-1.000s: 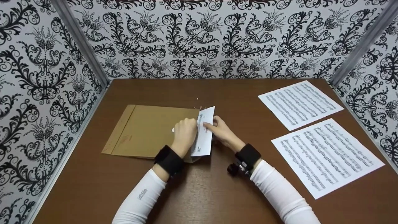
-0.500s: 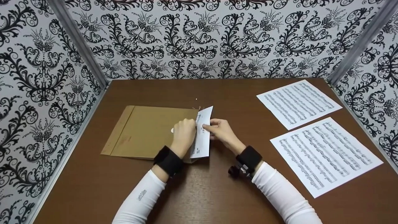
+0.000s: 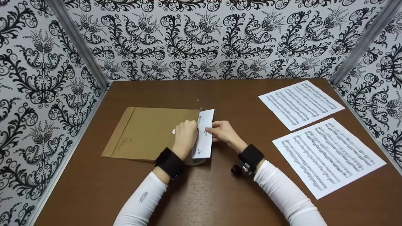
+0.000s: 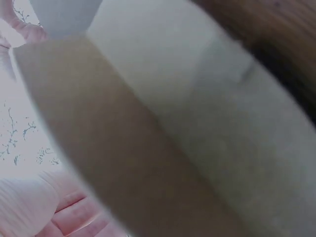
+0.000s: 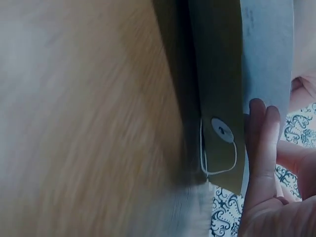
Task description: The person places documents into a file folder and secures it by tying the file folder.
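Observation:
A brown paper envelope (image 3: 147, 131) lies flat on the wooden table (image 3: 220, 194), left of centre. My left hand (image 3: 186, 135) grips its open right edge with curled fingers. A white printed sheet (image 3: 205, 138) sticks out of that edge, and my right hand (image 3: 220, 130) pinches the sheet from the right. In the right wrist view the envelope's flap with its round string button (image 5: 220, 129) stands beside the sheet (image 5: 266, 54), with my fingers (image 5: 264, 148) on the paper. The left wrist view is a blur of brown envelope (image 4: 123, 163) with fingers (image 4: 74, 217) at the lower left.
Two sheets of printed music lie at the right, one farther back (image 3: 301, 103) and one nearer (image 3: 328, 155). Patterned black-and-white walls (image 3: 47, 78) close in the table on the left, back and right. Bare wood lies in front of my arms.
The white sheet has slid a little to the left, so less of it shows beyond the envelope's edge. My right hand followed it; the left hand stayed in place.

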Demonstrator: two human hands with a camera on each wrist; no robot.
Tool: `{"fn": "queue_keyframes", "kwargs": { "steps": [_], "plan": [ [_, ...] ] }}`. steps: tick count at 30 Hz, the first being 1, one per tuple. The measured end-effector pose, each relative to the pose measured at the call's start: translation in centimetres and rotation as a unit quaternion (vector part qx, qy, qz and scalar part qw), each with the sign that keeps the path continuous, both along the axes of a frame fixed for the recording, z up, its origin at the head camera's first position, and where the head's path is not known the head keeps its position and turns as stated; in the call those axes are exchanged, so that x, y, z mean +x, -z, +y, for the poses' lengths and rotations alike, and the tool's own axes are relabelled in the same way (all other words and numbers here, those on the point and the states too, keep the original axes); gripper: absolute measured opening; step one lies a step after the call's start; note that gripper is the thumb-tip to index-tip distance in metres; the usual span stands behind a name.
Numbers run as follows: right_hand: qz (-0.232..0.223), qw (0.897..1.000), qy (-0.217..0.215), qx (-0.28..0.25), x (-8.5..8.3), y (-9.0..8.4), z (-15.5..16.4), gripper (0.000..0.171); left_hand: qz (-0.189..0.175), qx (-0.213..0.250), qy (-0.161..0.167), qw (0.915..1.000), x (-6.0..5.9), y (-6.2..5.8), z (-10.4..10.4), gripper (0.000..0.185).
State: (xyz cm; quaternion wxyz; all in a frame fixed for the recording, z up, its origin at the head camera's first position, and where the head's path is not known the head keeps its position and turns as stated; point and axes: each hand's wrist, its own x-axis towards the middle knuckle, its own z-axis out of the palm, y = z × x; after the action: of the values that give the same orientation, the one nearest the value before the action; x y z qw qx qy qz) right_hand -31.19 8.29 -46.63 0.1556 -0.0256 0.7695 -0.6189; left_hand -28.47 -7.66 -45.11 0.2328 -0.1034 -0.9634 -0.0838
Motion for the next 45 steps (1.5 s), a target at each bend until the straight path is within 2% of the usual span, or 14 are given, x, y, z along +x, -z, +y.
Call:
{"fn": "queue_keyframes", "kwargs": {
  "steps": [9,15,21,27,38,45],
  "plan": [
    [-0.019,0.998,-0.027,0.051,-0.4,0.5,0.5,0.025,-0.01,0.014,0.008,0.9998,-0.1,0.2,0.0,0.015],
    [-0.05,0.998,-0.045,0.014,-0.9,0.8,0.2,0.027,-0.011,0.012,0.006,0.9998,-0.2,0.3,0.0,0.016],
    [-0.073,0.997,-0.027,-0.013,-1.1,1.3,-0.6,0.028,-0.023,0.005,0.008,0.9997,-0.1,0.2,0.0,0.014],
    [-0.072,0.997,-0.012,-0.034,-1.1,1.8,-1.7,0.027,-0.026,0.016,0.003,0.9995,0.0,0.1,-0.1,0.016],
    [-0.052,0.998,-0.006,-0.028,-1.1,1.4,-3.0,0.02,-0.033,0.065,0.003,0.9973,-0.2,-0.1,-0.6,0.017],
    [-0.064,0.996,-0.002,-0.061,-1.1,1.9,-3.6,0.015,-0.028,0.091,0.009,0.9954,-0.2,-0.1,-0.9,0.018]
  ]
}}
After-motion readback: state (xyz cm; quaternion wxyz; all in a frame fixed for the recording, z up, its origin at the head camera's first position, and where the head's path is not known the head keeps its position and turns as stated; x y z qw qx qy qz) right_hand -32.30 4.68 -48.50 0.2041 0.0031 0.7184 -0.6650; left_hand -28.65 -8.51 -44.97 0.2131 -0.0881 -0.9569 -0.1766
